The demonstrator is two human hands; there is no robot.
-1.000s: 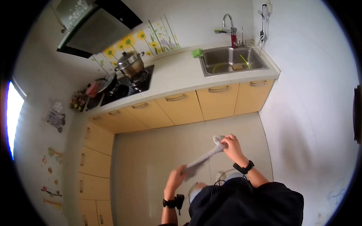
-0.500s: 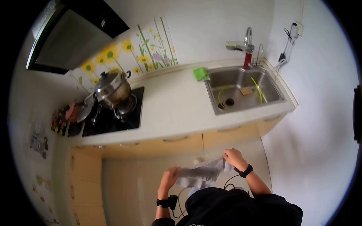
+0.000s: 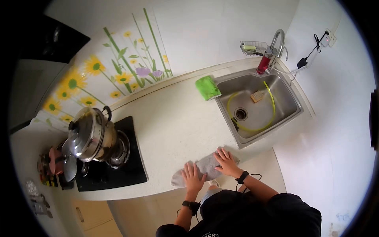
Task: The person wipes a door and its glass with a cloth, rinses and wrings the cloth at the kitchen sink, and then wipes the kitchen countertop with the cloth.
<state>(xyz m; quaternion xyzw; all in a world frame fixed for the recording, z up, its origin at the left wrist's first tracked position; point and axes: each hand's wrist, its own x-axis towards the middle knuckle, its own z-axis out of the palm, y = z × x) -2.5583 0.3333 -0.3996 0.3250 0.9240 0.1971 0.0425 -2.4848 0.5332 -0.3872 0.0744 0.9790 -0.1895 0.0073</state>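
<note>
A grey cloth (image 3: 207, 166) lies folded in a long strip on the front edge of the white countertop (image 3: 173, 130). My left hand (image 3: 192, 178) presses flat on the cloth toward its left part, fingers spread. Farther right, my right hand (image 3: 228, 162) also rests on it, palm down with the fingers stretched out. Both hands are open and cover part of the cloth. A black band circles each wrist.
Right of the cloth is a steel sink (image 3: 244, 139) holding a yellow-green hose (image 3: 273, 103) and a sponge (image 3: 257, 96). A green cloth (image 3: 207, 87) sits at its left rim. At left, a steamer pot (image 3: 89, 134) stands on the black gas stove (image 3: 132, 173).
The grey cloth was held stretched between both hands in front of the counter; now it lies on the counter edge under my opened hands. The view has moved closer to the counter.
</note>
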